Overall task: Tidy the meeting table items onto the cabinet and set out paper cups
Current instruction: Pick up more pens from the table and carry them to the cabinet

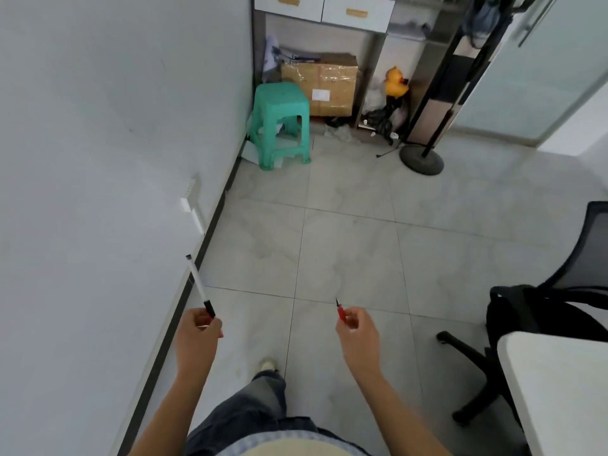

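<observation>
Holding a pen in each hand, a person stands on a grey tiled floor (345,251) beside a white wall (98,126). The left hand (199,327) has its fingers curled round the dark end of a white pen (197,284), which sticks up and leans slightly left, its far end over the wall's dark skirting. The right hand (357,330) pinches a red pen (341,311), of which only a short stub and its dark tip show above the fingers. The two hands are apart, at about the same height, above one shoe (268,364). Ahead, against the far wall, stands a cabinet (324,6) with two white drawers; under it sit a taped cardboard box (329,83) and, one bay to the right, a yellow duck (395,82). A green stool (281,123) stands just in front of the box. Right of it is the round base of a stand (421,159). At the right edge, a black chair (559,274) carries a black bag (526,311), beside the corner of a white table (559,390).
</observation>
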